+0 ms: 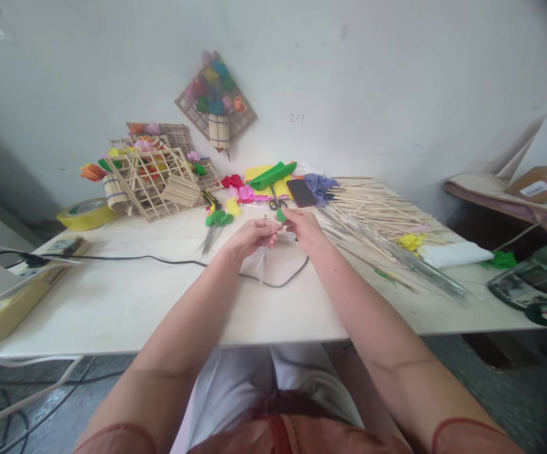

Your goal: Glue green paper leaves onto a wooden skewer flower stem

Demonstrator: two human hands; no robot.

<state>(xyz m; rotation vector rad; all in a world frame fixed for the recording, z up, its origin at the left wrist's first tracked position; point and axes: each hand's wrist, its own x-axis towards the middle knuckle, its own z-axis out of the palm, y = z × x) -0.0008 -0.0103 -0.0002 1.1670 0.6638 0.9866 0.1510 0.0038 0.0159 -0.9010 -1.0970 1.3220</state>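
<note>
Head view: your right hand (pixel 301 227) pinches a small green piece (pixel 281 215) at the frame's centre; your left hand (pixel 257 234) has its fingertips bunched just beside it, though you cannot tell what they grip. Left of them lie green leaves on wires (pixel 219 219); scissors (pixel 277 204) lie just above.

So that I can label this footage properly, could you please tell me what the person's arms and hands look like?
Both the left hand and the right hand are bare, without gloves, and no watch or bracelet shows. The short rust-red sleeves have a darker red edge. Rings are too small to tell.
</note>
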